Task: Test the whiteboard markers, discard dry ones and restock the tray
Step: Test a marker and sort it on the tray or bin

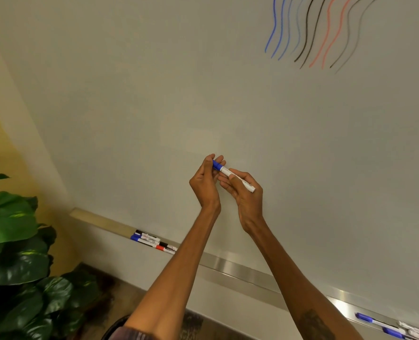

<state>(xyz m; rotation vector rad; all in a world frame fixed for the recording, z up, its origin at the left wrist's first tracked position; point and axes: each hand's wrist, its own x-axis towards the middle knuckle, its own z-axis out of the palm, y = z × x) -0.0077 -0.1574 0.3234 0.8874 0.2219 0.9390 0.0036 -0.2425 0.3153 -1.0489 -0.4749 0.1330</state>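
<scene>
The blue marker (224, 170), frame centre, is held crosswise before the whiteboard (154, 94). The left hand (204, 182) pinches the cap (217, 165). The right hand (249, 197) wraps its grip round the barrel (246, 186), likely for uncapping or recapping. The tray (228, 265) below holds other markers (152, 240).

Soft, even indoor light with a warm cast fills the view, and shadows are faint. The whiteboard (154, 94) shows a dim, pale reflection near its middle. The metal tray (230, 265) catches bright glare in patches, and the glossy leaves of the plant (9, 222) carry small highlights. The left hand (207, 179) and right hand (244, 190), both gripping the blue-capped marker (224, 170), look fairly sharp, with slight softness along the forearms. The markers at the lower right (375, 321) are smeared. Wide-angle distortion bows the tray and the whiteboard's left edge, most strongly towards the corners.
</scene>
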